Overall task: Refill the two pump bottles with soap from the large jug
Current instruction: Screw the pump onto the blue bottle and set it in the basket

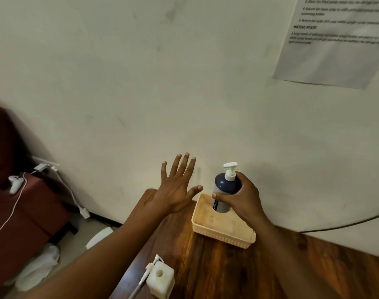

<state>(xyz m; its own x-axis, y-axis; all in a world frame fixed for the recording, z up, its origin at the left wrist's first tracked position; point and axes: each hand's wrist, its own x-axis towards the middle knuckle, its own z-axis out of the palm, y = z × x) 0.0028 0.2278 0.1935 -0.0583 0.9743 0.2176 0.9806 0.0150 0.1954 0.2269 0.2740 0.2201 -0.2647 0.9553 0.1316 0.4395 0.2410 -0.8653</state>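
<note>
My right hand [241,199] grips a dark blue pump bottle [225,188] with a white pump head, holding it upright in the far end of a beige plastic basket [223,228]. My left hand [176,188] hovers left of the basket with fingers spread straight, holding nothing. A white square bottle [160,281] with an open neck stands near the table's left edge at the bottom of the view, and its white pump with a long tube [144,277] lies against it. The large jug is not in view.
The wooden table [216,270] meets a cream wall at the back. A printed sheet [333,42] hangs on the wall upper right. A black cable [344,225] runs along the right. Left of the table are a dark red seat [22,203], a white controller [15,183] and charger cables.
</note>
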